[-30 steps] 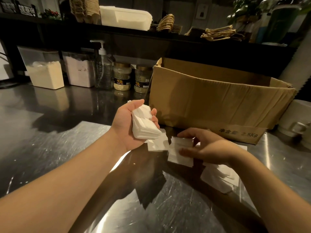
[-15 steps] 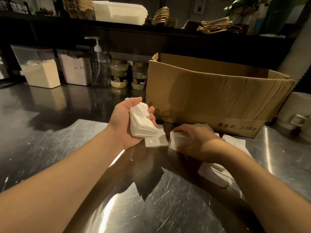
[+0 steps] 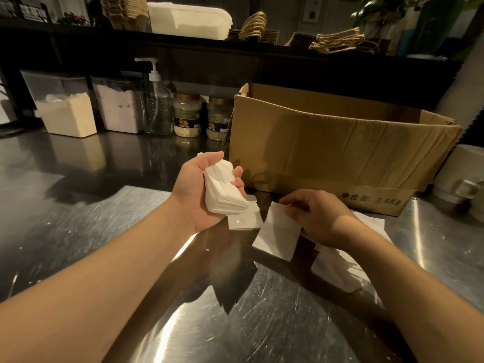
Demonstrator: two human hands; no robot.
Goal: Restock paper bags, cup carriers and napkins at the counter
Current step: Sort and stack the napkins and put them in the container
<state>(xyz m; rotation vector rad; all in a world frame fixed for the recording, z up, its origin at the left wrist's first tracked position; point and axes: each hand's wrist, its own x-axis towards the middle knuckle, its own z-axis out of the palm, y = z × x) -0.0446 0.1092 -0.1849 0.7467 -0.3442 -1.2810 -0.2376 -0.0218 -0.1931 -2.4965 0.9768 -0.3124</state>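
My left hand [image 3: 195, 191] grips a thick stack of white napkins [image 3: 222, 191] above the steel counter. My right hand [image 3: 318, 218] pinches a single white napkin [image 3: 279, 235] by its upper corner, lifted off the counter just right of the stack. Another loose napkin [image 3: 245, 221] lies flat under my left hand's stack. More napkins [image 3: 337, 268] lie in a loose pile under my right wrist and forearm, partly hidden.
An open cardboard box [image 3: 327, 150] stands right behind my hands. Two powder tubs [image 3: 65, 113], a pump bottle [image 3: 157, 106] and two jars [image 3: 187, 116] line the back left. A dark shelf holds cup carriers [image 3: 123, 9], a white bin [image 3: 188, 19] and bag handles [image 3: 337, 43]. A white pot [image 3: 461, 176] sits far right.
My right hand has gone from pressing on the loose napkins to pinching one and lifting it. My left hand has kept its grip on the stack, nearly in place.
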